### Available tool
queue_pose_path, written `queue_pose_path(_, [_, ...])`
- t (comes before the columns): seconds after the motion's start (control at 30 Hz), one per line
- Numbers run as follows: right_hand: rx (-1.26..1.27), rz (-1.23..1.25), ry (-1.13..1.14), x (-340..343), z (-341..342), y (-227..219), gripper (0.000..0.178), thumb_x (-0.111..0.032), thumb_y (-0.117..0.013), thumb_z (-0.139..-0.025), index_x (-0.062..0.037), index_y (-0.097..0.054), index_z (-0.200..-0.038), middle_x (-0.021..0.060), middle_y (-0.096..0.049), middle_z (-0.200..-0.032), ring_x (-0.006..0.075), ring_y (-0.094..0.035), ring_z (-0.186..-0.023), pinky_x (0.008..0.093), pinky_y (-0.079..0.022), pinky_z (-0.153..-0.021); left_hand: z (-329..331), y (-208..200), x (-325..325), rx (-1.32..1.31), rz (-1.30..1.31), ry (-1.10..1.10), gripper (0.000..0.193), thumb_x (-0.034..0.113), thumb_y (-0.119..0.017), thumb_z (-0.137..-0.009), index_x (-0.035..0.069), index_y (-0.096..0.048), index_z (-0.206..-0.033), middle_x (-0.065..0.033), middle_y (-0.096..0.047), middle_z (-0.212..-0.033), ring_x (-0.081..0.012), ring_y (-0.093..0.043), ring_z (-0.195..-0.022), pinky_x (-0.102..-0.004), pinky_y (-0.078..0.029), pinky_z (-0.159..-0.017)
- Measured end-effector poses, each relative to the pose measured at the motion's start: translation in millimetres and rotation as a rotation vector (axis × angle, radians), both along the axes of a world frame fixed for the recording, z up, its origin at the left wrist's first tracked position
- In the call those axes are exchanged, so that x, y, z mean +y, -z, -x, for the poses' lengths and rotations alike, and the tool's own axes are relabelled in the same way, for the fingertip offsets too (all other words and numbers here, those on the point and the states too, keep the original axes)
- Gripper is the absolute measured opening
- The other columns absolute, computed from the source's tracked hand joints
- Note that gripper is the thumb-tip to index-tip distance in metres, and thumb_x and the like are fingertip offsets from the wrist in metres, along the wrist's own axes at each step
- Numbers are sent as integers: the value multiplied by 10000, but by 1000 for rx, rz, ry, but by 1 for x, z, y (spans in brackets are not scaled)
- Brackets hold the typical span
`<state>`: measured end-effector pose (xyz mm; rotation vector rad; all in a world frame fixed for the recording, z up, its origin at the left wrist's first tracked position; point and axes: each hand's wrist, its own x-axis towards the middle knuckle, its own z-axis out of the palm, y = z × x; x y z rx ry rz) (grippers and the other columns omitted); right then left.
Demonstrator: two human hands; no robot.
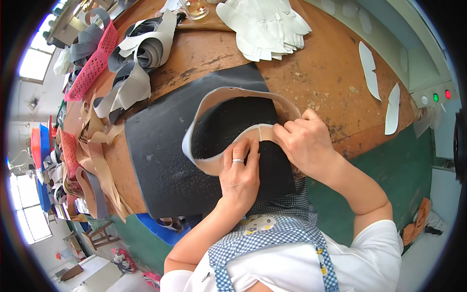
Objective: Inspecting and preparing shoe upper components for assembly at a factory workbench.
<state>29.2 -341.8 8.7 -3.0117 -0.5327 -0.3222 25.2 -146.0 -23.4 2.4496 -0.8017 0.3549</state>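
Observation:
A long tan strip (211, 167) with a pale back stands on edge in a wide loop over a black mat (155, 146). Its two parts meet at a seam just between my hands. My left hand (238, 175), with a ring on one finger, presses its fingers together against the strip left of the seam. On the other side, my right hand (309, 143) pinches the strip between thumb and curled fingers. The mat lies on a worn brown table (335, 87) and reaches over its near edge.
White cut pieces (267, 31) lie stacked at the far side; single white pieces (368, 68) lie far right. Grey and white rolled strips (151, 51), a pink basket (92, 65) and tan strips (99, 160) crowd the left. A glass (195, 9) stands at the back.

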Motion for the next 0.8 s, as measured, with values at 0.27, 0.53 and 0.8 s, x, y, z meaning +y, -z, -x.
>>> queue_pose_path(0.27, [-236,-452,57,-4,-27,-33,269,-53,-732,-823,-46,-678,-1086,120,-671,-1094,309,-625,-1070,417,-497,-917,-7,-14,22,-9,-3,90,319,-53,-717,-768,-42,-685,-1086,-142,-639,-1162,-312,-633,-1060,-439,-516,-940])
queue_pose_path(0.53, [-44,-434,-35,7,-3,-39,385,-131,-783,-805,-52,-649,-1157,114,-633,-1204,318,-581,-1188,480,-424,-1072,-15,-29,44,-79,-151,65,271,24,-685,-804,1,-689,-1073,-100,-648,-1032,-257,-638,-1027,-559,-330,-1142])
queue_pose_path(0.8, [166,-675,-187,11,-2,-45,144,-107,-803,-777,-29,-706,-847,63,-646,-776,209,-620,-851,451,-437,-984,-54,-79,92,348,231,171,41,36,-731,-830,24,-702,-857,-62,-637,-736,-216,-639,-766,-472,-358,-1138])
